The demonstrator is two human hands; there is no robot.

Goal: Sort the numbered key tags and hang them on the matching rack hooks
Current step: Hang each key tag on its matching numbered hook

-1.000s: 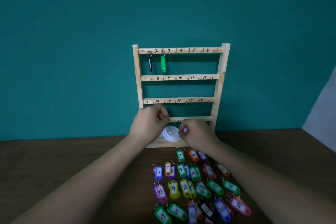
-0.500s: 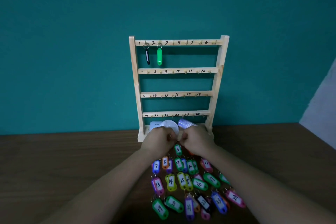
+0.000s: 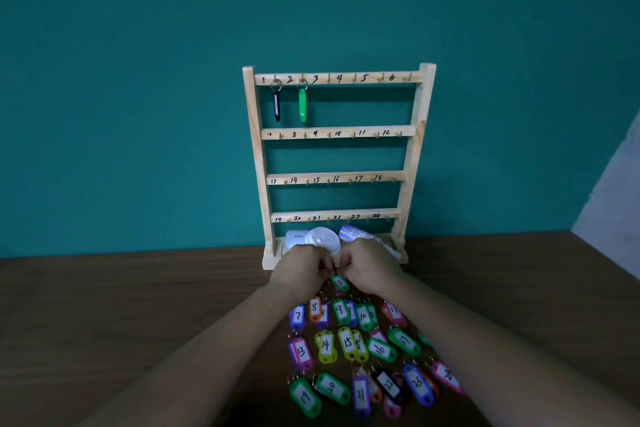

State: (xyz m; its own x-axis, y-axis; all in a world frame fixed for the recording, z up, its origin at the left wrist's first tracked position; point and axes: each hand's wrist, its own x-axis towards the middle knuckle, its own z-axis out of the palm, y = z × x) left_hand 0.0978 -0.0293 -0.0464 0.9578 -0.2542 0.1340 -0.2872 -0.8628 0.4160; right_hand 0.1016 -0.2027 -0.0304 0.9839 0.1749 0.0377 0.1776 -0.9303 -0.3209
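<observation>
Left hand (image 3: pixel 300 269), right hand (image 3: pixel 373 267) pinching tag 3 (image 3: pixel 339 283)

The brown wooden table (image 3: pixel 104 305) runs in front of me to the teal wall. At twelve o'clock, at its far edge, the wooden rack (image 3: pixel 255 156) stands upright. Toward six o'clock, nearer me, the numbered key tags (image 3: pixel 325 345) lie flat in rough rows, some overlapping their neighbours.

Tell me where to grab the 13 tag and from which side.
Pinch the metal ring at the far end of the 13 tag, from above and the left. The tag lies flat, leftmost in its row; the yellow 14 tag crowds its right.
</observation>
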